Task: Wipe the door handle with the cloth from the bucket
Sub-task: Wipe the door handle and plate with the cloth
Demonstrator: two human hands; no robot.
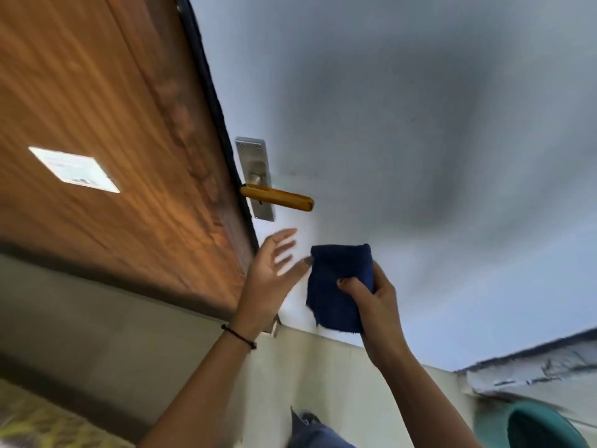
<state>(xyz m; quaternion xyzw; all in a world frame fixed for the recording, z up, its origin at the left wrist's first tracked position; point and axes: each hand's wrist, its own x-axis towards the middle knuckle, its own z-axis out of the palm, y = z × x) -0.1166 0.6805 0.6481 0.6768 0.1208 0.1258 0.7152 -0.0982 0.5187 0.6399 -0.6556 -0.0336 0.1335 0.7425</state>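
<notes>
Your right hand (374,299) has its fingers (350,284) clenched on the dark blue cloth (336,286), thumb pressed across its front, so the folded cloth hangs down from your grip with a ragged lower edge. Your left hand (271,270) is released, palm up and fingers (284,240) spread, and one fingertip sits just at the cloth's left edge; whether it touches, you cannot tell. A thin dark bracelet (239,336) circles your left wrist. Above both hands, apart from them, the yellow door handle (277,197) juts out level from its silver back plate (255,176) on the pale blue door (403,108). The cloth is below the handle and a little to its right, not touching it. Left of the door's dark edge runs a brown wooden panel (97,108) with a white label (74,169). At lower right, a green bucket (542,428) shows partly at the picture's edge.
</notes>
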